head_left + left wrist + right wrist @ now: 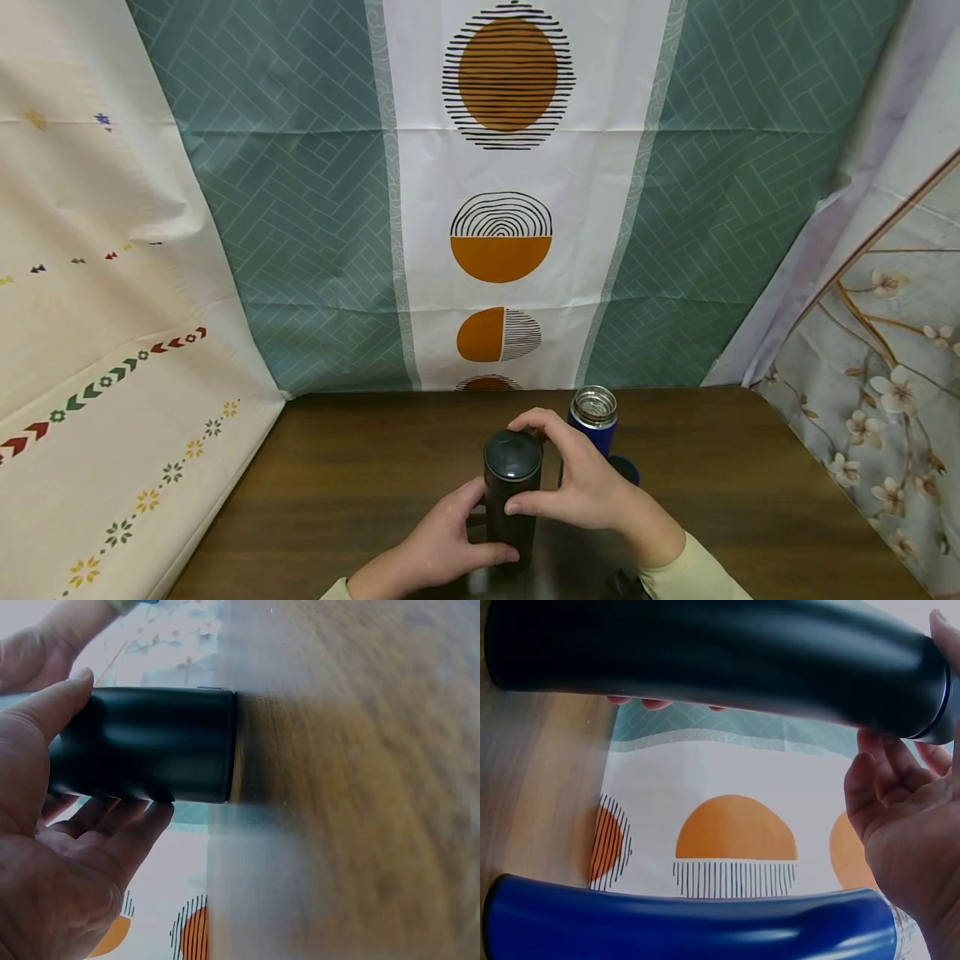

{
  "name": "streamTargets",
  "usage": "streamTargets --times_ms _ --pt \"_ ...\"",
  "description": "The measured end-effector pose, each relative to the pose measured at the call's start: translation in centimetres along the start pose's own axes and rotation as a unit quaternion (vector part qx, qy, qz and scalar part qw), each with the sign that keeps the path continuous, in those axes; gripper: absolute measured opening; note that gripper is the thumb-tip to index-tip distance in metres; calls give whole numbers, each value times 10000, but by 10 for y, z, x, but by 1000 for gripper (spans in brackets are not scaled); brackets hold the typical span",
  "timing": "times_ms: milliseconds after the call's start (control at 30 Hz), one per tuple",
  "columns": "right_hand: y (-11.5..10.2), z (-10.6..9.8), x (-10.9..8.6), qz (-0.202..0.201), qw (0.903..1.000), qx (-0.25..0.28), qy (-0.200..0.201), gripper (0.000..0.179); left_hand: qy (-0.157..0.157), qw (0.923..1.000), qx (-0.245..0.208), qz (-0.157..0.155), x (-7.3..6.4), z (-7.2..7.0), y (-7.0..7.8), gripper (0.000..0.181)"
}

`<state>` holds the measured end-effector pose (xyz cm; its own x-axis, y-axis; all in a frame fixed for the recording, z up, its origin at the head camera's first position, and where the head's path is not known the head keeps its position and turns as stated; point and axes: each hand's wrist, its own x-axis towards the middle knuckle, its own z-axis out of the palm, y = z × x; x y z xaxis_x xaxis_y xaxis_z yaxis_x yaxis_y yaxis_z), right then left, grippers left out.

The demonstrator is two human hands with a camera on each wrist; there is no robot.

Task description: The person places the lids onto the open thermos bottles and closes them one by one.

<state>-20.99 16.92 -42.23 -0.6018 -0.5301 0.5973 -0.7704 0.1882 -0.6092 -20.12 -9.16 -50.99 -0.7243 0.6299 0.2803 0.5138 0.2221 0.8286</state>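
A black thermos flask [512, 508] with a glossy dark lid [513, 455] stands upright near the table's front. My left hand [442, 542] grips its lower body, thumb on the near side and fingers round the far side. Up at the lid, my right hand [588, 483] holds the flask's top, thumb in front and fingers behind. In the left wrist view the base of the black flask [150, 746] is down at the tabletop. Right of it stands a blue thermos flask [697, 922], its steel mouth [596, 403] uncovered.
A dark blue-rimmed cap [625, 469] lies beside the blue flask, partly hidden behind my right hand. The brown wooden table [360, 442] ends at a hanging green and white cloth [315, 208]. A cream cloth [97, 333] hangs at left, a flowered one [885, 400] at right.
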Motion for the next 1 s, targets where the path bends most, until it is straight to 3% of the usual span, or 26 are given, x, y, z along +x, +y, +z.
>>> streamTargets --times_ms 367,533,733,1000 --pt "-2 1 0 -71 9991 -401 141 86 12 10000 2 -14 0 0 0 70" --pt "0 0 2 -468 9985 -294 32 90 -11 10000 -16 -59 0 -1 0 72" --pt "1 -1 5 -1033 9945 -147 -125 78 -13 10000 -27 -89 0 -1 -1 71" --pt "2 0 7 -1318 9911 -167 -93 70 -9 10000 -45 -70 -1 0 -1 73"
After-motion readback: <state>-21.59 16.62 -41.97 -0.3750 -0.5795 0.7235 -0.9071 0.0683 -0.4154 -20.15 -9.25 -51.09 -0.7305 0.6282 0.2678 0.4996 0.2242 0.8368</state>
